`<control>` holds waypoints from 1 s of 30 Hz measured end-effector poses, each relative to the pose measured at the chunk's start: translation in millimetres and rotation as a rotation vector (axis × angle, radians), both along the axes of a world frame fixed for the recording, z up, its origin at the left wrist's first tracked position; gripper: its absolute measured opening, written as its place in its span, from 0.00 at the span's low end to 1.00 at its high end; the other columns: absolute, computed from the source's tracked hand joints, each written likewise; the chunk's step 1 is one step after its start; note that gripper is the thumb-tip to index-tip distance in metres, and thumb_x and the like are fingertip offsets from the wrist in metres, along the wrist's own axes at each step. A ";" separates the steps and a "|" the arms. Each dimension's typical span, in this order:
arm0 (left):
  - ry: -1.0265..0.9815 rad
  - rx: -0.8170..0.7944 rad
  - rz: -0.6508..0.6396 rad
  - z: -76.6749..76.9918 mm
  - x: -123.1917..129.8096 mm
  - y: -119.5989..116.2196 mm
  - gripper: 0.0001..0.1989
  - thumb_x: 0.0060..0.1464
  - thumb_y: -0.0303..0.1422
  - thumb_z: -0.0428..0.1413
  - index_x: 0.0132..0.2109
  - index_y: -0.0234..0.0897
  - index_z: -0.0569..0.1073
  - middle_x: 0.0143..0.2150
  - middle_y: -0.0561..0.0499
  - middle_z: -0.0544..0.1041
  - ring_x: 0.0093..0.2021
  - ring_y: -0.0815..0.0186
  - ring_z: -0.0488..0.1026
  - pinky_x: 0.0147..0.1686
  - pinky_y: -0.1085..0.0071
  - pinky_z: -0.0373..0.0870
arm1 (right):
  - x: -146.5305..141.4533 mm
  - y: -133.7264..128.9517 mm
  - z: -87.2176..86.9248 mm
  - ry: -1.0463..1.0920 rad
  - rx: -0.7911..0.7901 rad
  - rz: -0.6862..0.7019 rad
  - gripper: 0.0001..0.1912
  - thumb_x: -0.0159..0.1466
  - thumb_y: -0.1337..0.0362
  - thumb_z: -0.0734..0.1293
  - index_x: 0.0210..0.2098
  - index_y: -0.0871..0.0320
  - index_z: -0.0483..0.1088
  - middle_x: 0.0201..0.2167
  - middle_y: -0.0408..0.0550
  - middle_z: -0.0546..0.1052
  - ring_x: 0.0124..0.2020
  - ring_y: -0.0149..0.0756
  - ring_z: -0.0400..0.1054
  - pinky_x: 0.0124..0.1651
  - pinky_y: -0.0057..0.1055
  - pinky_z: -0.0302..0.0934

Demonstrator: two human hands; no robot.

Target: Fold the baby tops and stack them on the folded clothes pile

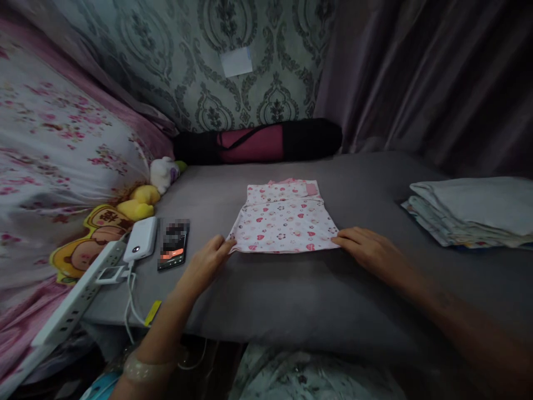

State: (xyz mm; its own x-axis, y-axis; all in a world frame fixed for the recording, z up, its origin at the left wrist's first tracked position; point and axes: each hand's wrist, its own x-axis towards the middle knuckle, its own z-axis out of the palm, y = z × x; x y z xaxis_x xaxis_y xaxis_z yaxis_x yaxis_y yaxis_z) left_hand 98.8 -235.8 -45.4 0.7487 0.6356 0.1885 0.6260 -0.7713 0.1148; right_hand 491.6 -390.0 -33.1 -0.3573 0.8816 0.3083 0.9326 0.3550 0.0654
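Observation:
A small white garment (283,219) with pink hearts and flowers lies partly folded on the grey bed surface (287,294). Its far part is doubled over, with pink trim showing at the top edge; which kind of garment it is, I cannot tell. My left hand (214,250) pinches its near left corner. At the near right corner, my right hand (360,244) grips the cloth between thumb and fingers. Between the two hands the near edge is stretched nearly straight.
To the left are a phone (175,244), a white power bank (141,239), a power strip (79,294) with cables, and plush toys (144,201). A stack of folded cloths (474,211) sits at right. A long black-and-maroon bag (258,143) lies along the wall.

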 end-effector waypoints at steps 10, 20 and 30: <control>-0.210 -0.293 -0.069 26.6 -24.2 -29.1 0.14 0.62 0.35 0.48 0.51 0.47 0.74 0.57 0.46 0.69 0.54 0.60 0.68 0.51 0.64 0.68 | 1.7 -34.3 5.1 0.333 -0.141 0.066 0.16 0.68 0.69 0.57 0.48 0.50 0.73 0.45 0.49 0.75 0.47 0.38 0.69 0.48 0.35 0.64; -0.975 -0.712 0.453 3.4 61.2 47.3 0.23 0.49 0.51 0.57 0.38 0.32 0.75 0.29 0.52 0.73 0.28 0.69 0.68 0.27 0.74 0.66 | 9.5 58.6 -16.7 1.130 -0.217 -0.432 0.15 0.61 0.53 0.64 0.37 0.58 0.73 0.32 0.48 0.78 0.32 0.39 0.72 0.35 0.32 0.66; -0.690 -0.233 0.609 -40.3 114.4 114.3 0.12 0.63 0.36 0.44 0.36 0.37 0.68 0.30 0.50 0.72 0.32 0.65 0.68 0.31 0.71 0.60 | 10.7 153.3 -47.0 0.599 -0.116 -0.784 0.21 0.69 0.57 0.52 0.45 0.63 0.70 0.36 0.58 0.77 0.37 0.44 0.72 0.37 0.33 0.61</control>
State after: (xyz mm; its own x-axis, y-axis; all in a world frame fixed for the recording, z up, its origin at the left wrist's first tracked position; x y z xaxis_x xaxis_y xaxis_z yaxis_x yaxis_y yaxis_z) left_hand 213.3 -121.5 -85.7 0.0470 0.9575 0.2846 0.6491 -0.2458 0.7199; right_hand 502.3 -236.7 -80.1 0.5262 0.8380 0.1442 0.7742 -0.4020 -0.4890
